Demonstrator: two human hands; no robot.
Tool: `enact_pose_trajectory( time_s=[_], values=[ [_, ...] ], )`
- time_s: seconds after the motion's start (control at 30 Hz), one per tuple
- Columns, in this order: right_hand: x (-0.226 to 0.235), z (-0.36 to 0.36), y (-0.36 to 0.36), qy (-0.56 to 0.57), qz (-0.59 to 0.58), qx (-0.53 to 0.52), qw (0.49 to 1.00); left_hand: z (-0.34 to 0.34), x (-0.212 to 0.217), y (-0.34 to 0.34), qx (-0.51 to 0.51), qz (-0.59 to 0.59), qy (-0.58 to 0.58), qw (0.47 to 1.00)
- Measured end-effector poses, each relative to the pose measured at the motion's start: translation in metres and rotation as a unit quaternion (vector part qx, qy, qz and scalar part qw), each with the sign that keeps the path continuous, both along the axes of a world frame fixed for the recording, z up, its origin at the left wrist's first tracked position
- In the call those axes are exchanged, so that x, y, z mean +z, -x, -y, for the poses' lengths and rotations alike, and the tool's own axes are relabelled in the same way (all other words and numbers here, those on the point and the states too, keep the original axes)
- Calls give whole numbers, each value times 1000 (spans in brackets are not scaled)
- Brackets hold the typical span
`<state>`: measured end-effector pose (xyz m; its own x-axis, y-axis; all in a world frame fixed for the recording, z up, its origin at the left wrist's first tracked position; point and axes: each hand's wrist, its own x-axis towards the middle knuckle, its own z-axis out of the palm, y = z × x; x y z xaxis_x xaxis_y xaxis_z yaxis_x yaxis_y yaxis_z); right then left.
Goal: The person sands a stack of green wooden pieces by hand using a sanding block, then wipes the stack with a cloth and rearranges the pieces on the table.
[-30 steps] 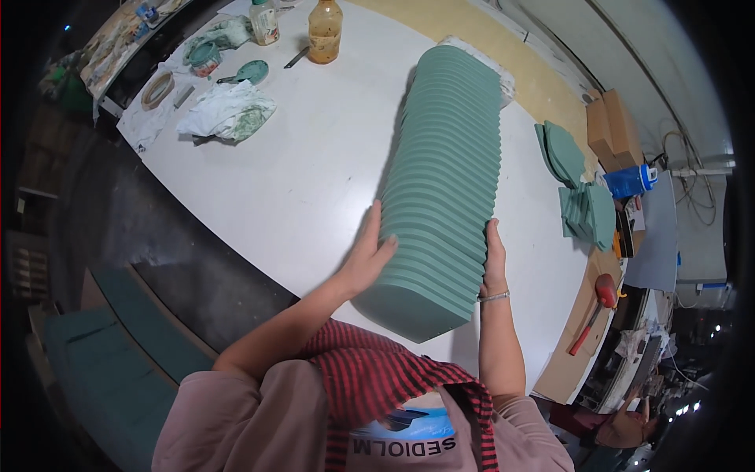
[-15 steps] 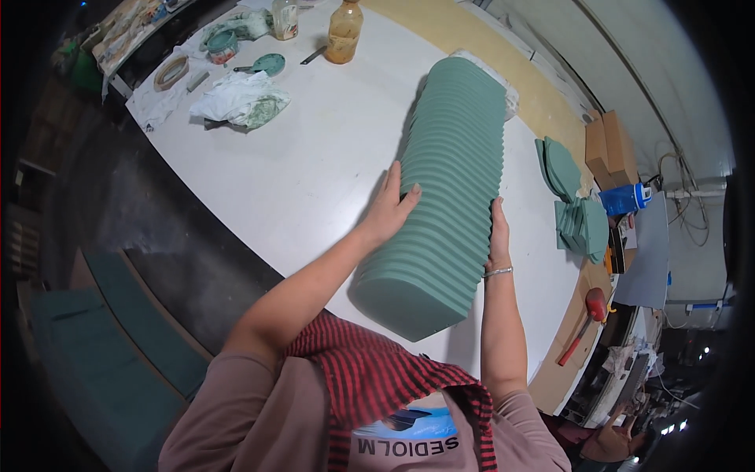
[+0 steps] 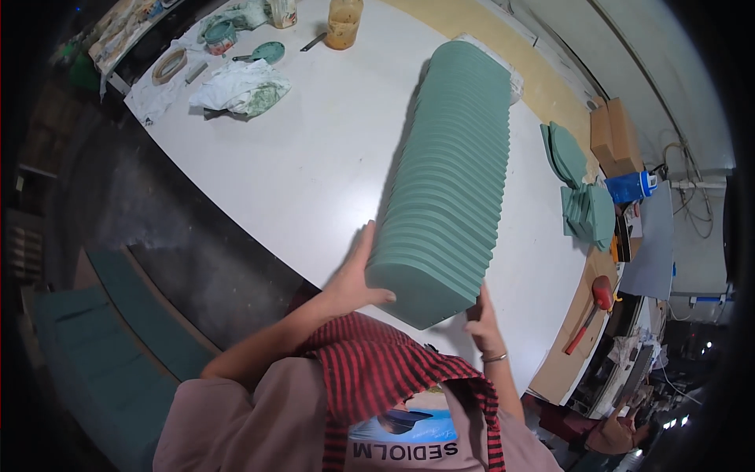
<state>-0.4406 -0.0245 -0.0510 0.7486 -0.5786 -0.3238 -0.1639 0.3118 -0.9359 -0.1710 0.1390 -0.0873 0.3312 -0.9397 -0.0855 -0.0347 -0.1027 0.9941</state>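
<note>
A long row of matching green flat pieces [image 3: 452, 169], each with a curved edge, lies pressed face to face on the white tabletop, running away from me. My left hand [image 3: 354, 275] is at its near left corner, fingers stretched along the side and thumb by the near end face. On the near right corner rests my right hand [image 3: 485, 326], its fingers extended up along the side, partly hidden by the row. Both hands flank the near end without wrapping round it. A pale block or wrapped thing [image 3: 516, 85] shows behind the far end.
Smaller green pieces [image 3: 590, 212] lie to the right, near a blue bottle [image 3: 629, 187], cardboard boxes [image 3: 616, 135] and a red mallet [image 3: 602, 293]. At the far left are a stained cloth [image 3: 240, 88], a tape roll [image 3: 169, 67], a paint tub [image 3: 220, 37] and a brown jar [image 3: 344, 23].
Both hands have slid toward me along the row, from its sides near the middle to the near end. The row looks slightly straighter, and the view has shifted a little.
</note>
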Motion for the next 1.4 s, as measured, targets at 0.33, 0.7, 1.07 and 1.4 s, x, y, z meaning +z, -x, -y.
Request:
enact_pose_trajectory(
  time_s=[0.33, 0.7, 1.07, 1.4],
  values=[
    [-16, -34, -24, -53, 37, -145, 987, 15, -9, 32, 59, 37, 22, 997],
    [-15, -28, -25, -46, 36, -122, 991, 23, -9, 25, 90, 46, 25, 995],
    [-19, -58, -25, 36, 43, -230, 971, -20, 0, -26, 204, 28, -13, 978],
    [-27, -69, -42, 14, 3, -292, 956, 4, 22, -246, 260, 378, -31, 888]
  ],
)
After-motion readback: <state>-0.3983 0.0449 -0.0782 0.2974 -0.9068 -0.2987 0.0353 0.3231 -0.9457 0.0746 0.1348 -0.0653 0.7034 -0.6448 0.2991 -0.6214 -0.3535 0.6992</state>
